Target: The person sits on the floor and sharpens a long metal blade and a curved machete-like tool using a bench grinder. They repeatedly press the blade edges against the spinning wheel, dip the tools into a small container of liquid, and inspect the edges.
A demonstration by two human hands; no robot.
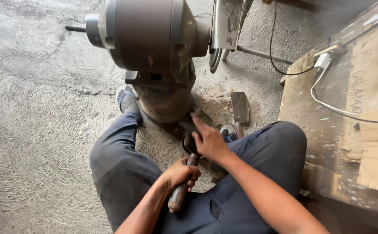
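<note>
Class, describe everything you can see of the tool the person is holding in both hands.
The tool is a curved dark metal blade on a rounded brown wooden handle, worn and dusty. The left hand grips the handle; the right hand presses on the blade, hiding most of it. It lies angled between the person's legs, its blade end near the grinder's base.

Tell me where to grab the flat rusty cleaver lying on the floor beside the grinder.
Probably take the flat rusty cleaver by its short handle, the end nearest the person's knee, coming from above. The wide blade lies flat on the concrete floor, offering no raised edge.
</note>
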